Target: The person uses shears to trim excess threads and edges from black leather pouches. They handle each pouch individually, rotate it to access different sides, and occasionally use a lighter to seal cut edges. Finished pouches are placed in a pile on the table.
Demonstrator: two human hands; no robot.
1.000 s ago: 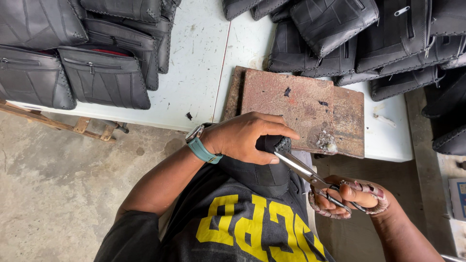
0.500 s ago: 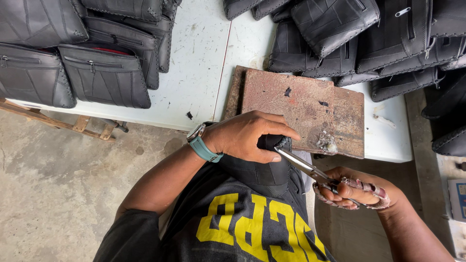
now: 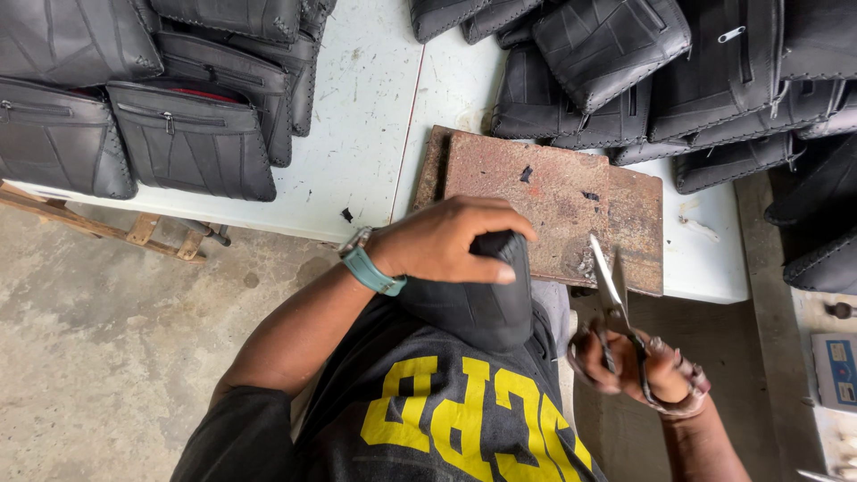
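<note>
Right now the person is gripping a dark rubbery black piece [image 3: 478, 299] w/ the left hand [image 3: 446, 241], fingers curled over its top edge, pressing it against the lap at centre frame, just below the table rim. Right hand [image 3: 638, 366] is closed through the loops of a pair of steel scissors [image 3: 616, 303], blades pointing up toward the rusty brown metal plate [image 3: 553, 196], tips just over its near edge; blades are looking nearly together, a narrow gap at most.

Judging by this, the trimming step is in hand, w/ the scissors lifted clear of the piece. A next cut would be calling for the blades swinging left and down to the piece's edge, approx. where the left fingertips are sitting, so those need to be staying clear.

Room: white tabletop [image 3: 357, 134] is showing bare space between the stacked black zip pouches [image 3: 187, 152] at upper left and the pile of black stitched bags [image 3: 625, 62] at upper right. Plate's near edge is overhanging the table rim beside the scissors. Concrete floor [image 3: 107, 339] at lower left is giving the left elbow free swing; right side is tighter, w/ a shelf edge close by.
</note>
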